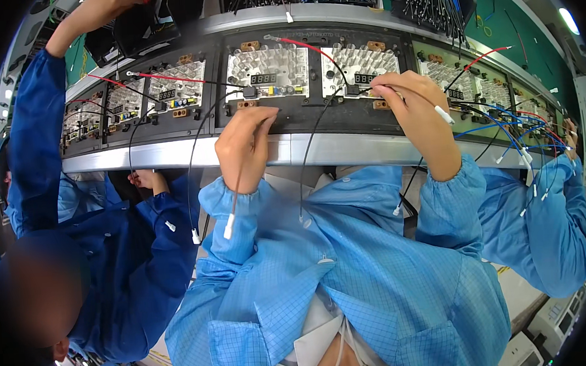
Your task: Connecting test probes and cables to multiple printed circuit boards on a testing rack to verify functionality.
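Note:
My left hand (242,144) is closed at the front edge of the rail, its fingertips pressed together. A brown wire with a white connector (228,226) hangs down from it. Farther right, my right hand (419,108) pinches another brown wire (404,85) beside the small black block on a circuit board (329,61); a white connector (444,115) on that wire lies against the hand. This board has a digit display and clear cylinders. A similar board (286,68) sits to its left, beyond my left hand. Red and black wires run from both boards.
More boards (127,98) line the black fixture both ways behind a silver rail (351,148). Bundles of blue wires (436,3) stand at the back. A co-worker's dark blue sleeve (34,125) reaches across at left; another person's light blue sleeve (544,235) is at right.

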Action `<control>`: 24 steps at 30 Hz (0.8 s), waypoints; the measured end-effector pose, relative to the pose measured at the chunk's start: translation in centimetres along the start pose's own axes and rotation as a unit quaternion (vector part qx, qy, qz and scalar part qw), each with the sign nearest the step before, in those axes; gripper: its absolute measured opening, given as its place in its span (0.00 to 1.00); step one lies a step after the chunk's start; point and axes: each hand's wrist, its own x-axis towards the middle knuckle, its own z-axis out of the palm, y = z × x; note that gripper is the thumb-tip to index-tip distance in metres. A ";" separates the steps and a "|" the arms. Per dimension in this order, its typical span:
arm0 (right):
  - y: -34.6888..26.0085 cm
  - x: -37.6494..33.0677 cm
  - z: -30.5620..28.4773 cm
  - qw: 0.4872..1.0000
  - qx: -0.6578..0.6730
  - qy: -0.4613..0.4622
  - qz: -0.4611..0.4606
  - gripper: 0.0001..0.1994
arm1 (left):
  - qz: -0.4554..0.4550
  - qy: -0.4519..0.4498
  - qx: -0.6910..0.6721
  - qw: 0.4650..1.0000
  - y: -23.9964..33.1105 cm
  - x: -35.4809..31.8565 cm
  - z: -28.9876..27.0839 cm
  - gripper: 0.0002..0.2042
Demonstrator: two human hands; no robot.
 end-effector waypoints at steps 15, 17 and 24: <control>-0.1 0.8 0.7 0.999 0.014 0.012 -0.047 0.03 | -0.070 0.010 0.045 0.996 -1.4 0.9 -0.7 0.05; -0.2 0.9 0.5 0.999 -0.001 0.013 -0.029 0.04 | -0.105 0.000 0.049 0.993 -1.7 1.2 -0.6 0.04; -0.5 0.9 0.9 1.000 0.013 -0.014 -0.007 0.05 | -0.099 0.004 0.097 0.990 -2.4 1.8 -0.8 0.05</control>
